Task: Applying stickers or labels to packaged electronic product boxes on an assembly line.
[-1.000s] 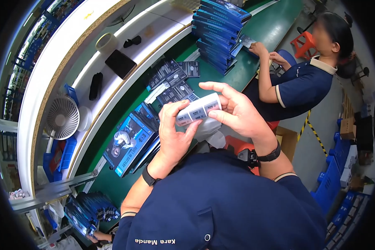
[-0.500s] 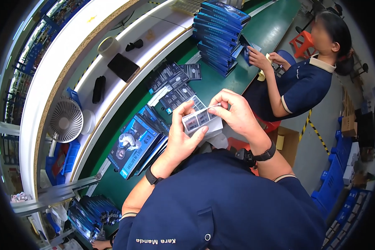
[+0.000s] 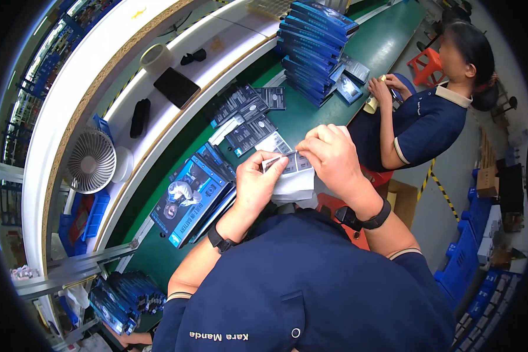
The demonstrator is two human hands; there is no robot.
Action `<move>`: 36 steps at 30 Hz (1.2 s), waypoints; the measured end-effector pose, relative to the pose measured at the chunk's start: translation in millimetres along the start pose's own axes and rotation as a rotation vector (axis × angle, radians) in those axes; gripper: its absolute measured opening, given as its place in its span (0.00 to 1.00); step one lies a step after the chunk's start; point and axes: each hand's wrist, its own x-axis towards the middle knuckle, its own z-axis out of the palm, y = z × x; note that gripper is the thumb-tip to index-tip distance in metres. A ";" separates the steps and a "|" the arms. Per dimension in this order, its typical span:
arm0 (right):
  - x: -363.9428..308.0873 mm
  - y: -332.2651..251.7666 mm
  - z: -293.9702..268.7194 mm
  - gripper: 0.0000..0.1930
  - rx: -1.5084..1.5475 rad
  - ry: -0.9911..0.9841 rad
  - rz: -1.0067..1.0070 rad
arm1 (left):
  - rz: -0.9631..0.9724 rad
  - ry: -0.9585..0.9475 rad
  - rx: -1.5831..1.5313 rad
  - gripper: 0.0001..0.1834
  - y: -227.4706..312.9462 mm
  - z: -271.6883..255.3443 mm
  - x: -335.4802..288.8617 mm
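Observation:
In front of my chest, both hands hold a small sheet of labels [image 3: 293, 183] with grey printed panels along its top and white paper below. My left hand [image 3: 253, 183] pinches its left end, thumb on the printed face. At the upper right edge, the thumb and fingers of my right hand [image 3: 334, 157] are pressed together on the sheet; the exact spot between the fingertips is hidden. Beyond my hands, flat dark printed boxes [image 3: 251, 134] lie on the green bench. Left of my left hand is a pile of blue boxes [image 3: 188, 196].
A tall stack of blue boxes [image 3: 312, 56] stands farther along the green bench [image 3: 387, 35]. Right of it a co-worker [image 3: 431, 117] holds something yellowish. The white shelf at left carries a fan [image 3: 92, 159], a dark phone-like slab [image 3: 176, 88] and a tape roll [image 3: 155, 57].
My left thumb has come up onto the sheet's printed face, and more white paper hangs below. The co-worker's hands have left the blue box, which lies on the bench.

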 end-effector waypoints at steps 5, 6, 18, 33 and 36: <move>-11.5 4.4 2.5 0.07 -0.031 0.070 -0.181 | -0.159 0.011 -0.201 0.11 -1.7 -1.8 4.5; -12.8 3.3 0.6 0.07 -0.030 0.067 -0.185 | -0.190 0.019 -0.247 0.11 -3.0 -1.9 4.5; 14.7 -13.2 18.7 0.26 -0.022 -0.157 -0.069 | 0.119 0.026 0.270 0.09 -14.8 -1.6 1.4; 40.8 -20.9 5.3 0.40 0.624 -0.307 0.231 | 0.026 -0.103 0.371 0.15 -19.4 -6.6 -1.6; 42.2 -15.1 15.3 0.40 0.413 -0.487 0.026 | 0.016 -0.128 0.487 0.16 -19.5 -8.1 -2.7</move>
